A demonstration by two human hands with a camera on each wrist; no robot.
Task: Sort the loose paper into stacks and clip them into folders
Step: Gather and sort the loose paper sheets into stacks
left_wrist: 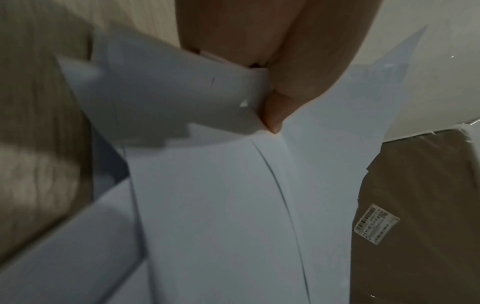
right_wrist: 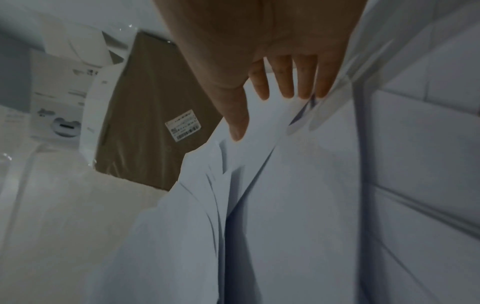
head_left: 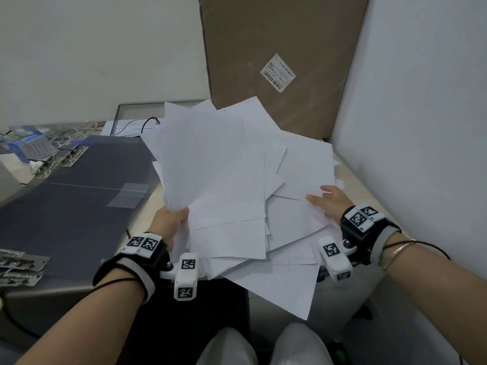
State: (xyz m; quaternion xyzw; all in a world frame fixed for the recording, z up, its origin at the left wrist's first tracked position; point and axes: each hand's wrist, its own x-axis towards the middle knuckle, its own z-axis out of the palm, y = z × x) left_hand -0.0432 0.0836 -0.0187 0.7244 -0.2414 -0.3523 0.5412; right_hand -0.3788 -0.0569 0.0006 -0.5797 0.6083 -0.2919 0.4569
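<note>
Loosely fanned and unaligned, the pile of plain white paper sheets (head_left: 232, 180) covers the right part of the pale wood-grain desk (head_left: 353, 180), its corners jutting every way; the nearest sheets overhang the desk's front edge. The sheets look blank, a few bent or lightly creased. The left hand (head_left: 170, 222) pinches the near left edge of an upper bundle, thumb (left_wrist: 275, 115) pressed on top and fingers hidden beneath, so the bundle lifts and curves off the rest. The right hand (head_left: 330, 201) lies flat on the pile's right side near the desk's right edge, fingers (right_wrist: 285, 82) straight and slightly spread, touching the paper without curling round it. Dark grey flat folders (head_left: 87, 196) lie along the desk's left part, just beside the pile. A brown cardboard board with a barcode label (head_left: 279, 61) leans upright at the desk's back edge.
</note>
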